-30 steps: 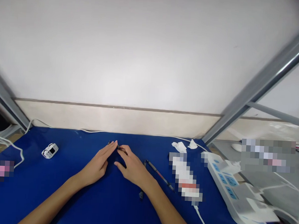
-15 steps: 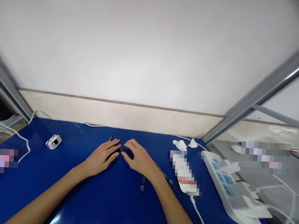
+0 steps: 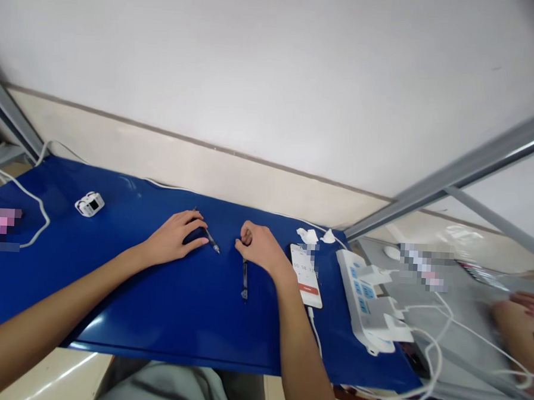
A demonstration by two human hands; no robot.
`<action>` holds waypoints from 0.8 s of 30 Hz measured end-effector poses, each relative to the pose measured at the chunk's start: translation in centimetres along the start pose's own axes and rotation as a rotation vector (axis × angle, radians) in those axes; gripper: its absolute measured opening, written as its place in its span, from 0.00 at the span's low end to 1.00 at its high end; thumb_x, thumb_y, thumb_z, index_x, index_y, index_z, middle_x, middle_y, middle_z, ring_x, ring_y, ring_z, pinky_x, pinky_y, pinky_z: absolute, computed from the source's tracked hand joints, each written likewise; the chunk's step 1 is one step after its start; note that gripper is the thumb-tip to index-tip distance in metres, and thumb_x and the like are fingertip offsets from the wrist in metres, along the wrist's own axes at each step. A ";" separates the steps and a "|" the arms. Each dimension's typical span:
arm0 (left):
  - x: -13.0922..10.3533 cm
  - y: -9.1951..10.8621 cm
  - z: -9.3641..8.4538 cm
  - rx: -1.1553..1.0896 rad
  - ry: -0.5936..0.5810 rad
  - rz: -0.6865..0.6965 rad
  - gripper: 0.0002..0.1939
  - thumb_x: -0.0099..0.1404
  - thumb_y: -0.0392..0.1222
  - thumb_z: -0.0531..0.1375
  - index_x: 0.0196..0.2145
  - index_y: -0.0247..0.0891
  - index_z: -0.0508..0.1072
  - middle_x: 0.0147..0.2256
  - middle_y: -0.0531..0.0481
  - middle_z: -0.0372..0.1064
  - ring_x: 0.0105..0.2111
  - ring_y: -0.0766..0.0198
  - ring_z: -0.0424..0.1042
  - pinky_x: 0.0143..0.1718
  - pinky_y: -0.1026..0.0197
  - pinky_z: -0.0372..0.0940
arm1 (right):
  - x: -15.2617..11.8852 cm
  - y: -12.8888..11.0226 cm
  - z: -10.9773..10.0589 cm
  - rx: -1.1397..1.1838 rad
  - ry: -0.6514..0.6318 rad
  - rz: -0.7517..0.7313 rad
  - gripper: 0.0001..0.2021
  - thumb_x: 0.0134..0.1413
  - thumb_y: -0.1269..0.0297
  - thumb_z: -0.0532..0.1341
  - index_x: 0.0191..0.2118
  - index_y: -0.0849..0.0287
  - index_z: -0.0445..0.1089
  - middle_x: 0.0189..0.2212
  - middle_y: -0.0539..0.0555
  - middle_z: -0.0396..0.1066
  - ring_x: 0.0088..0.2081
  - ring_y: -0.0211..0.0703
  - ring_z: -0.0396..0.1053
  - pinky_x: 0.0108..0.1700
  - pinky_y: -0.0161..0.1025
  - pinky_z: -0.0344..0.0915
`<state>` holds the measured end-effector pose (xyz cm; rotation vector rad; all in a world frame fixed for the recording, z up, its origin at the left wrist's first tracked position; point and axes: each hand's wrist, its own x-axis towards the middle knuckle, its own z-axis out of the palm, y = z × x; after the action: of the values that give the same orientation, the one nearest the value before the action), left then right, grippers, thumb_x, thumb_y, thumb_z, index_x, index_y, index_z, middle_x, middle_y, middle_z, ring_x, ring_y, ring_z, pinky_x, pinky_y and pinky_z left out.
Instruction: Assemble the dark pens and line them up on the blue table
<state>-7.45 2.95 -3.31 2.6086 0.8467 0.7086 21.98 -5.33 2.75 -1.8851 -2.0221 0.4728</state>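
My left forearm (image 3: pixel 78 297) extends diagonally forward from the lower left, wrist nearly straight. My left hand (image 3: pixel 171 238) is positioned palm down above the blue table (image 3: pixel 166 323); its fingers are extended, and the thumb is set apart from them, pointing right. The first pen (image 3: pixel 213 242) lies obliquely on the table under the fingertips of this hand. Its near end projects to the right of the fingers; its middle is partly covered. The left hand is spread, and no firm grip on the pen is visible.

My right forearm (image 3: pixel 302 333) rises from the lower edge, with the wrist bent inward to the left. My right hand (image 3: pixel 264 249) is held with the fingers curled and the thumb directed left, towards the first pen, and is apart from the left hand. I cannot tell whether the curled fingers pinch anything. The second pen (image 3: pixel 245 280) lies on the table just below this hand, roughly in line with the viewing direction. The phone (image 3: pixel 307 285) is located to the right of the right wrist.
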 end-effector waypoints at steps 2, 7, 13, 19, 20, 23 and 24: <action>0.0 0.0 0.0 -0.020 0.002 0.006 0.25 0.81 0.64 0.58 0.61 0.46 0.77 0.68 0.39 0.72 0.72 0.42 0.69 0.73 0.35 0.66 | 0.0 -0.3 0.2 0.127 0.009 -0.061 0.05 0.65 0.66 0.66 0.39 0.53 0.69 0.36 0.50 0.76 0.37 0.44 0.73 0.41 0.40 0.63; 0.0 -0.2 0.1 -0.062 -0.009 -0.010 0.23 0.81 0.64 0.58 0.58 0.45 0.76 0.67 0.40 0.72 0.75 0.43 0.65 0.76 0.35 0.62 | -0.2 0.1 0.0 0.140 0.017 -0.130 0.09 0.64 0.59 0.69 0.45 0.53 0.70 0.47 0.53 0.74 0.46 0.47 0.73 0.48 0.43 0.67; -0.2 -0.2 0.1 -0.040 -0.001 -0.043 0.17 0.80 0.55 0.57 0.55 0.42 0.75 0.69 0.38 0.70 0.73 0.42 0.66 0.75 0.34 0.64 | -0.8 1.4 -1.6 0.036 -0.184 -0.006 0.18 0.57 0.48 0.77 0.37 0.54 0.75 0.45 0.53 0.73 0.44 0.48 0.72 0.47 0.44 0.67; -0.4 -0.4 0.3 -0.032 -0.019 -0.068 0.26 0.77 0.45 0.57 0.69 0.39 0.69 0.74 0.35 0.64 0.76 0.42 0.62 0.78 0.34 0.61 | -0.9 1.2 -1.6 0.086 -0.317 0.007 0.14 0.60 0.51 0.76 0.32 0.55 0.80 0.45 0.55 0.77 0.42 0.48 0.75 0.45 0.43 0.68; -0.4 -0.5 0.3 -0.030 -0.026 -0.072 0.29 0.76 0.44 0.57 0.72 0.38 0.67 0.76 0.35 0.61 0.77 0.42 0.60 0.79 0.35 0.59 | -0.9 1.0 -1.4 0.097 -0.315 -0.023 0.13 0.62 0.53 0.74 0.31 0.55 0.80 0.45 0.55 0.77 0.42 0.48 0.75 0.45 0.43 0.68; -0.5 -0.6 0.5 -0.031 -0.040 -0.078 0.33 0.77 0.41 0.55 0.77 0.36 0.62 0.79 0.34 0.56 0.80 0.43 0.55 0.81 0.35 0.56 | -0.6 0.7 -0.8 0.139 -0.244 -0.088 0.11 0.64 0.57 0.70 0.32 0.55 0.78 0.44 0.54 0.77 0.43 0.46 0.75 0.48 0.43 0.68; -0.5 -0.7 0.5 -0.032 -0.041 -0.078 0.34 0.77 0.41 0.54 0.77 0.35 0.61 0.79 0.34 0.56 0.81 0.43 0.54 0.81 0.35 0.55 | -0.5 0.6 -0.6 0.166 -0.212 -0.092 0.10 0.65 0.57 0.69 0.33 0.55 0.77 0.44 0.54 0.77 0.43 0.46 0.75 0.48 0.43 0.68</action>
<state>-7.83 3.10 -4.21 2.5378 0.9117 0.6402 22.79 -5.82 3.00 -1.6973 -2.1168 0.8187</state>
